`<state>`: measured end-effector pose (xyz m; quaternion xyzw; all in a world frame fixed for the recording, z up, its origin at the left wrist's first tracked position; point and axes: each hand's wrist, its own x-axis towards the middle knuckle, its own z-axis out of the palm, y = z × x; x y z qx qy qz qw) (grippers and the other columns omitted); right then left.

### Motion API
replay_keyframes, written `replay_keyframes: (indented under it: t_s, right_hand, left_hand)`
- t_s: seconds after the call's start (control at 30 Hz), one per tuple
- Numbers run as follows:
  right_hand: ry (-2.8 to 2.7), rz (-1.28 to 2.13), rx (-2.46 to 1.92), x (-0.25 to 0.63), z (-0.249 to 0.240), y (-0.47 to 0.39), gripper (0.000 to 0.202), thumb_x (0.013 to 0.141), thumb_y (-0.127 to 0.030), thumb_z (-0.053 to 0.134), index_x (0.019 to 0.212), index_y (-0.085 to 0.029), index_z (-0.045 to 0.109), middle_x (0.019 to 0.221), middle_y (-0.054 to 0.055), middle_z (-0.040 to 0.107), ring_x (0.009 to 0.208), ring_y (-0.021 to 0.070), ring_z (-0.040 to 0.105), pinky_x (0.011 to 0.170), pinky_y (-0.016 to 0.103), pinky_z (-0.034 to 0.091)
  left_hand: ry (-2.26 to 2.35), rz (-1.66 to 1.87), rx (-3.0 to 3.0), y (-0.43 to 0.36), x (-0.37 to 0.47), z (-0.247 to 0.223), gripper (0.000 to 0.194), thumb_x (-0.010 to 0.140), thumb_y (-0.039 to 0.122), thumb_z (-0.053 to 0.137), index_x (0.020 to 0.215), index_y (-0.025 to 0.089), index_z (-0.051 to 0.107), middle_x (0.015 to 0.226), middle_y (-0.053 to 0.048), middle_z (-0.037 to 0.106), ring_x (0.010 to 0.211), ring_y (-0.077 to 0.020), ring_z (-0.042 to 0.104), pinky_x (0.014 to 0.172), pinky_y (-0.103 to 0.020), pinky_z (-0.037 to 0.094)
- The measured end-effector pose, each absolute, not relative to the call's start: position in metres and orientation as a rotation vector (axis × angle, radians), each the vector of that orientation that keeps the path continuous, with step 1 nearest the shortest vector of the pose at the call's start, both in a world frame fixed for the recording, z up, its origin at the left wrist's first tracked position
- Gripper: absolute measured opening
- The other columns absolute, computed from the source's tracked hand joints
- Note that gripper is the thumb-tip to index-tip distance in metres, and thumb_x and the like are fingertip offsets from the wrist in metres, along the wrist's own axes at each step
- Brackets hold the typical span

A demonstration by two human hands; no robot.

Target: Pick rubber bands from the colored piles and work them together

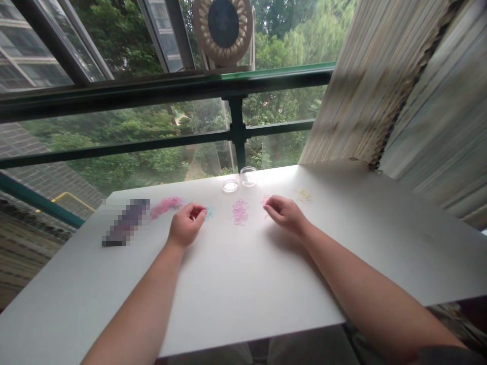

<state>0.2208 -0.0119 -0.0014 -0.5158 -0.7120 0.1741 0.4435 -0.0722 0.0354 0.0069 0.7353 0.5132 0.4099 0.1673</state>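
Observation:
My left hand (187, 223) is closed in a pinch, its fingertips beside a small pile of blue rubber bands (209, 213). My right hand (284, 213) is also pinched, over a pile of red rubber bands (265, 199) that it partly covers. Whatever either pinch holds is too small to make out. Between the hands lies a loose pile of pink-purple rubber bands (240, 212). A longer heap of pink rubber bands (166, 206) spreads to the left of my left hand. Some yellow rubber bands (305, 195) lie beyond my right hand.
A clear round container (248, 177) and a shallow clear lid or dish (230, 186) stand at the back of the white table (236, 289). At left lies a blurred dark object (127, 223). A fan (223, 30) stands above the green railing (163, 90); a curtain (353, 86) hangs at right.

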Motion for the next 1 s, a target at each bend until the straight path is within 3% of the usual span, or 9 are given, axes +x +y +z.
replay_keyframes:
  t_s: [0.23,0.47,0.73,1.0]
  right_hand:
    - [-2.137,0.545,-1.317,0.201,0.0,-0.024,0.009,0.077,-0.021,0.056,0.079,-0.016,0.064,0.059,-0.002,0.056,0.052,0.0085,0.045,0.052,0.019,0.032]
    - [-2.328,0.48,-1.478,0.186,0.005,-0.034,0.03,0.078,-0.026,0.057,0.108,-0.026,0.064,0.065,-0.001,0.064,0.058,0.0123,0.053,0.055,0.022,0.032]
    - [-2.391,0.397,-1.575,0.183,0.007,-0.033,0.035,0.079,-0.031,0.054,0.113,-0.028,0.061,0.068,0.0,0.068,0.062,0.0165,0.059,0.055,0.024,0.031]
    - [-2.382,0.388,-1.627,0.181,0.007,-0.034,0.039,0.079,-0.033,0.054,0.117,-0.028,0.06,0.069,0.002,0.07,0.064,0.0177,0.06,0.056,0.025,0.033]
  left_hand:
    - [1.291,0.896,2.196,0.025,-0.057,-0.001,0.02,0.077,0.034,0.054,0.079,0.017,0.064,0.067,-0.002,0.063,0.059,-0.0125,0.053,0.054,-0.023,0.041]
    - [1.171,0.628,2.315,0.012,-0.046,0.003,0.026,0.079,0.036,0.051,0.086,0.019,0.07,0.067,-0.002,0.064,0.057,-0.0128,0.052,0.054,-0.023,0.04]
    - [1.144,0.528,2.345,0.003,-0.038,0.004,0.032,0.077,0.034,0.053,0.103,0.022,0.069,0.062,-0.001,0.06,0.055,-0.0126,0.05,0.055,-0.022,0.038]
    - [1.144,0.516,2.319,0.002,-0.037,0.003,0.034,0.076,0.034,0.054,0.103,0.021,0.069,0.058,0.0,0.057,0.052,-0.0125,0.048,0.052,-0.022,0.037]
